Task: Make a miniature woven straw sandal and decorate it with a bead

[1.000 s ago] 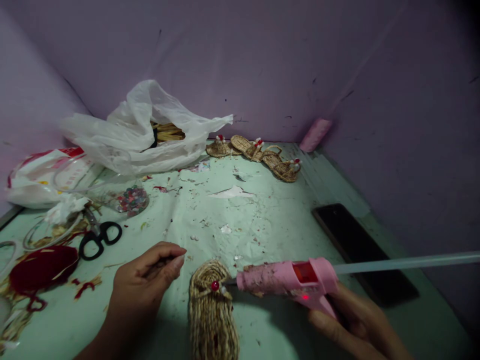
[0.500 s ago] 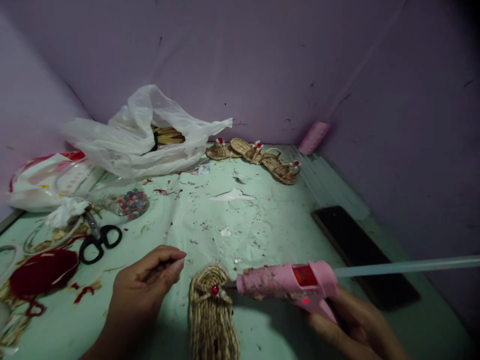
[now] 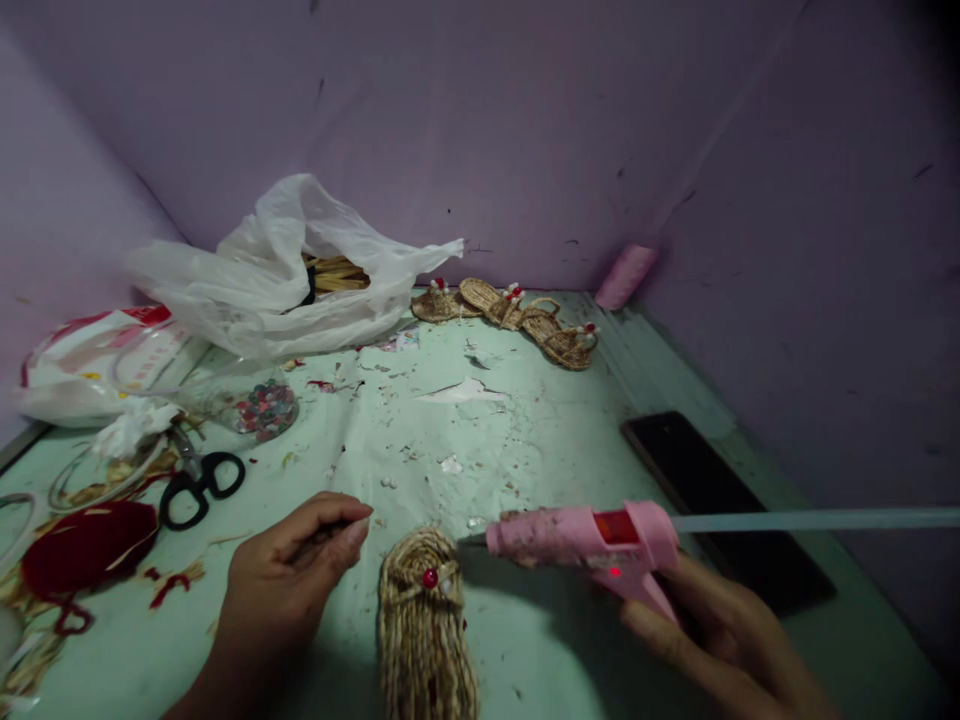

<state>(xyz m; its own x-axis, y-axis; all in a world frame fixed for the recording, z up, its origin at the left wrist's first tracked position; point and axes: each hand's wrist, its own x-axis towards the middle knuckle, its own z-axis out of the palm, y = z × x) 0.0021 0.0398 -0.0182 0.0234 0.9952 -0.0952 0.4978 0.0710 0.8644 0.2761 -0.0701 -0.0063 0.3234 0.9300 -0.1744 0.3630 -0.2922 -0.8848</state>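
Note:
A small woven straw slipper lies in front of me, with a red bead and a paler bead on its strap. My right hand is wrapped round the handle of a pink hot glue gun, its red light lit and a clear glue stick running out of the back. The gun's nozzle points left, just off the slipper's right upper edge. Left of the slipper, apart from it, my left hand has thumb and fingers pressed together; anything between the fingertips is too small to make out.
Several beaded straw slippers lie at the back. To the left are black-handled scissors, dark red yarn, a clear container of beads and a white plastic bag. A phone lies at the right near clear glue sticks.
My right hand has drawn the glue gun up and slightly right, so its nozzle has left the beads on the slipper's strap. My left hand has barely moved.

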